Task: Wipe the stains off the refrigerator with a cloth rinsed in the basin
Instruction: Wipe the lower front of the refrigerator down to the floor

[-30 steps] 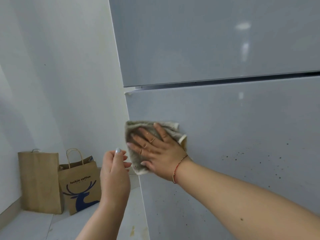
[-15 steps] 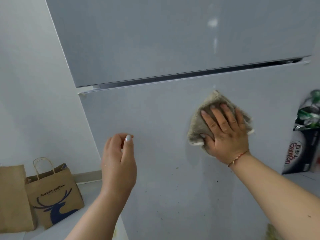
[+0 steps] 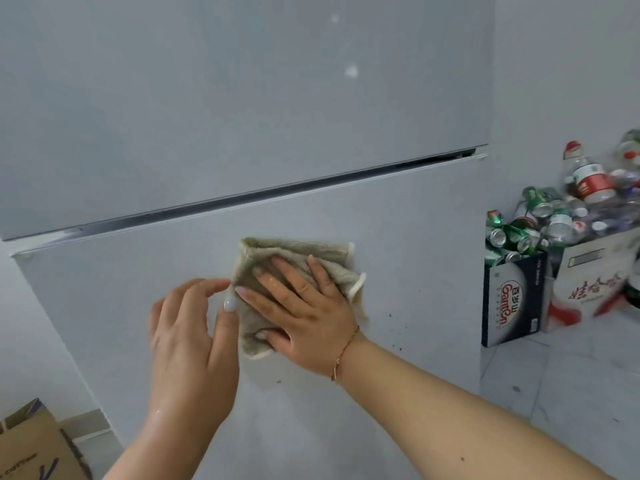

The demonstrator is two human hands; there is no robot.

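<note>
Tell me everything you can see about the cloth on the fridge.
The cloth is a grey-beige terry rag with paler cream edging, folded and rumpled. It lies flat against the refrigerator's lower door, just below the seam between the doors. The right hand presses it there with spread fingers; the left hand hovers beside its left edge.

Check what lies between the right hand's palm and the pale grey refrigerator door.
In the head view, the folded beige terry cloth lies there: the right hand presses it flat on the lower refrigerator door, fingers spread.
</note>
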